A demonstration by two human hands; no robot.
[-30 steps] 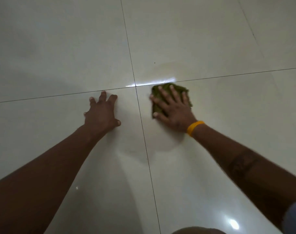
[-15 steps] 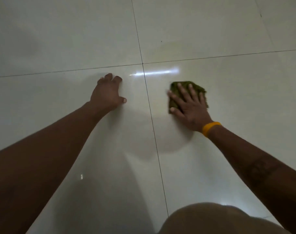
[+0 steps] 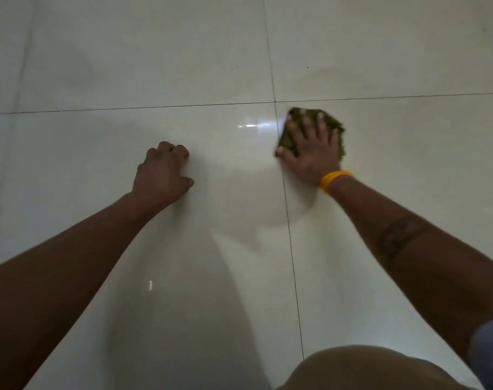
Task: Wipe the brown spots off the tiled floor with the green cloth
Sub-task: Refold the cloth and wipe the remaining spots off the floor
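My right hand (image 3: 312, 152), with a yellow wristband, lies flat with spread fingers on the green cloth (image 3: 331, 123) and presses it onto the glossy white tiled floor (image 3: 183, 66), just right of the lengthwise grout line and below the cross joint. My left hand (image 3: 162, 173) rests on the tile to the left, fingers curled under, holding nothing. A tiny dark speck (image 3: 307, 67) shows on the far right tile, beyond the cloth. A faint wet smear spreads around and below the cloth. No clear brown spots show elsewhere.
Grout lines cross at a joint (image 3: 275, 101) just left of the cloth's far corner. My knee (image 3: 366, 370) fills the bottom right. A light reflection (image 3: 253, 125) glints left of the cloth.
My right hand has slid the cloth left and away, up close to the tile joint. My left hand has curled its fingers under and stays planted on the left tile.
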